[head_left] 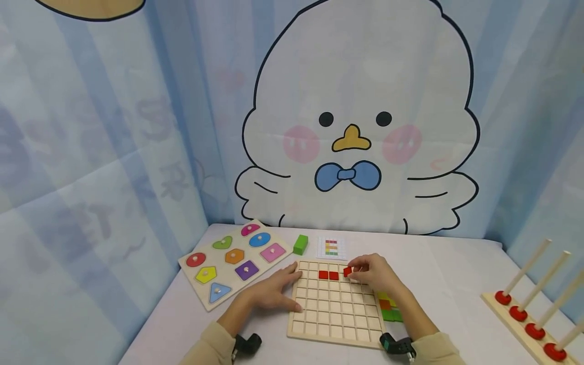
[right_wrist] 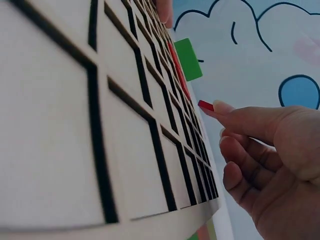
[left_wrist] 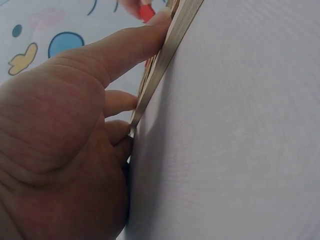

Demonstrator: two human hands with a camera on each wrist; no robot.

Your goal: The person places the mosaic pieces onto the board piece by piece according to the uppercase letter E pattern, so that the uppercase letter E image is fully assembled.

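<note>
A wooden grid board [head_left: 336, 336] lies on the table, with two red square tiles [head_left: 328, 275] side by side in its second row. Along the board's left edge rests my left hand [head_left: 272, 291], its thumb and fingers spread and touching the rim; the left wrist view shows the thumb [left_wrist: 125, 47] on the wooden edge. My right hand [head_left: 375, 271] pinches another red tile [head_left: 348, 271] between thumb and fingertips, tilted over the board's upper right part. In the right wrist view this tile [right_wrist: 206, 106] is held above the grid, its other fingers curled loosely below.
Behind the board are a small pattern card [head_left: 331, 248] and a green block [head_left: 300, 245]. A knobbed shape puzzle [head_left: 234, 257] lies at left. Green, orange and yellow tiles [head_left: 390, 310] sit beside the board under my right forearm. A peg stand [head_left: 524, 324] with red rings is at right.
</note>
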